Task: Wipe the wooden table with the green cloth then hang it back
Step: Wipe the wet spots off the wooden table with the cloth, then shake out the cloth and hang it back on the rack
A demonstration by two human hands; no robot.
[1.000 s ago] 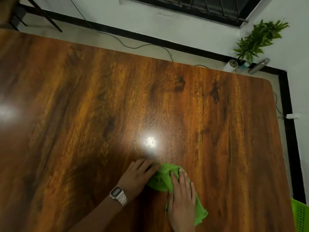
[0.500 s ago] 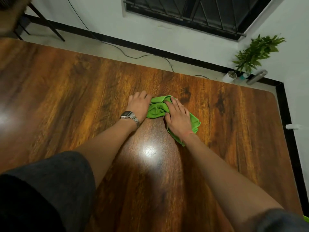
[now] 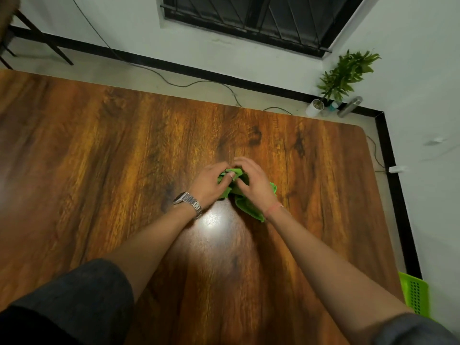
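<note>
In the middle of the table (image 3: 124, 158) we have the green cloth (image 3: 245, 201), bunched up under both hands. Our left hand (image 3: 209, 185) has its fingers curled on the cloth, and our right hand (image 3: 254, 183) curls over it too. We think the wiping is only partly done. Hanging the cloth back is not yet done.

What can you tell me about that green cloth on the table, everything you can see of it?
The green cloth is bright lime green and looks soft, like microfibre. It lies bunched and crumpled on the wooden table, well in from its edges. The left hand grips its left part with curled fingers, and the right hand curls over its top. One loose flap trails out toward the person beside the right wrist. Much of it is hidden beneath the hands.
</note>
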